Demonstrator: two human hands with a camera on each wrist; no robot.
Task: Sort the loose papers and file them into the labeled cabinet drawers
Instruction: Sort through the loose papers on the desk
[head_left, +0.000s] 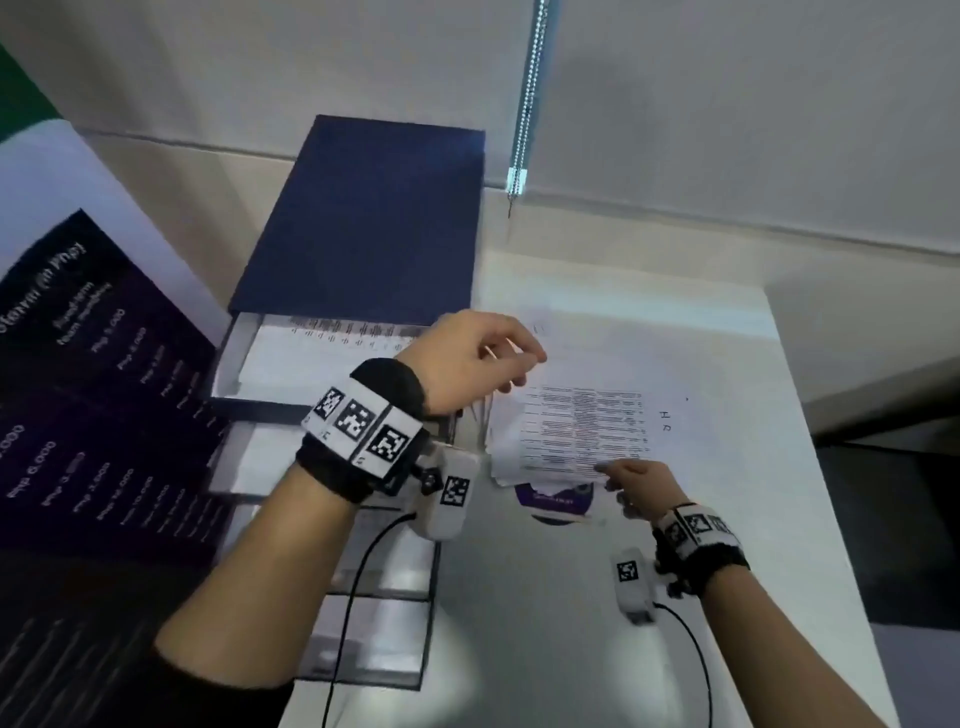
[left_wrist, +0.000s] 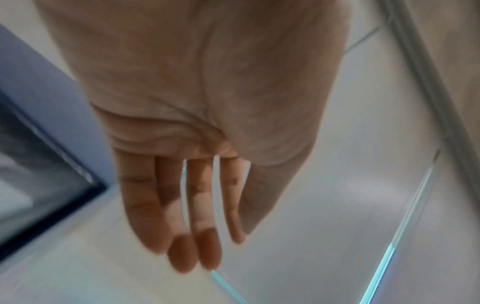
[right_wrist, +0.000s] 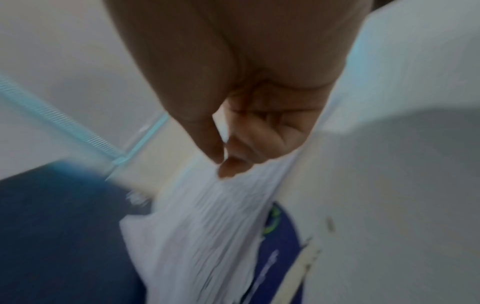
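Note:
A stack of loose printed papers (head_left: 571, 431) lies on the white table (head_left: 519, 623), right of a dark blue drawer cabinet (head_left: 363, 223). The top sheet has "HR" handwritten near its right side. My right hand (head_left: 610, 475) pinches the near edge of the top papers (right_wrist: 207, 226) between thumb and forefinger (right_wrist: 223, 164). Above the stack's far left corner hovers my left hand (head_left: 514, 364), fingers relaxed and holding nothing (left_wrist: 194, 236). The cabinet's top drawer (head_left: 234, 353) stands pulled out with a printed sheet (head_left: 337, 332) inside; lower drawers step out beneath it.
A dark purple poster (head_left: 93, 389) leans at the left of the cabinet. A round purple sticker (head_left: 556, 499) shows under the stack's near edge. A blind chain (head_left: 527, 104) hangs by the wall behind. The table's right edge (head_left: 810, 467) drops off to darker floor.

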